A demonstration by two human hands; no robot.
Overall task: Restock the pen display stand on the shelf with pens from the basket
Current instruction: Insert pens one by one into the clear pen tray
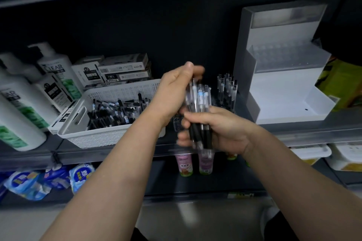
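Observation:
A bundle of clear pens with black grips point(199, 111) stands upright in front of the shelf. My right hand point(221, 131) is closed around its lower, black-grip end. My left hand point(176, 88) pinches the tops of the pens from the left. A white perforated basket point(101, 135) holding many loose pens sits on the shelf to the left. Behind my hands a clear pen display stand point(227, 92) holds several upright pens; its base is hidden by the bundle.
A tall white and grey stepped display unit point(284, 84) stands at the right. Pen boxes point(121, 70) are stacked behind the basket, and white shampoo bottles point(25, 96) stand at the far left. The lower shelf holds small pink bottles point(185, 164) and blue packets point(29, 182).

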